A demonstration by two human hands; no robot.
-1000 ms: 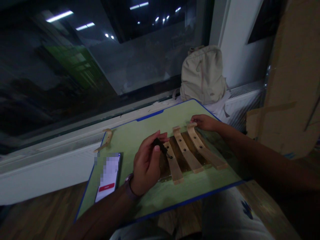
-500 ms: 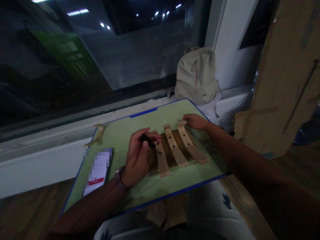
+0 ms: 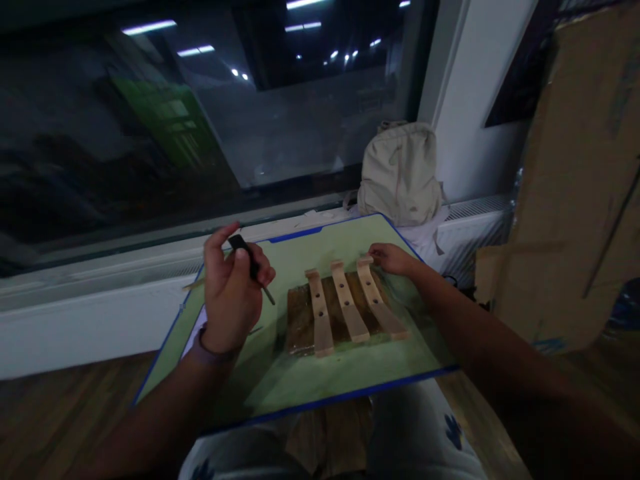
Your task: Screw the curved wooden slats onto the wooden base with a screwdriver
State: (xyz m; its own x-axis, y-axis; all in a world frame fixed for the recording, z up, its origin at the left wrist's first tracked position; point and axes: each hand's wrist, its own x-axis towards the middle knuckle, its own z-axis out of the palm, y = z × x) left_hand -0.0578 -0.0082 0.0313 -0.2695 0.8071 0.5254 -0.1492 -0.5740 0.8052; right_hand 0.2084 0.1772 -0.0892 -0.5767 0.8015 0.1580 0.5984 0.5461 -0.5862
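Three pale wooden hooks lie side by side across a dark brown wooden board: a left hook (image 3: 323, 330), a middle hook (image 3: 353, 320) and a right hook (image 3: 383, 317). Each has two dark screw holes or screw heads; I cannot tell which. A screwdriver (image 3: 245, 252) with a black handle is in my left hand (image 3: 227, 300), raised left of the board (image 3: 299, 310), its shaft pointing down and right, apart from the hooks. My right hand (image 3: 395, 259) pinches the curled upper end of the right hook, its fingertips partly hidden.
The work rests on a pale green lap board (image 3: 280, 380) with blue edges, over my knees. Behind my left hand, a white-and-purple item (image 3: 194, 333) is mostly hidden. A beige backpack (image 3: 400, 173) stands by the window, and tall cardboard (image 3: 575, 167) rises at right.
My left hand has lifted the screwdriver away from the left hook, moving left and up. My right hand stays at the right hook's upper end.
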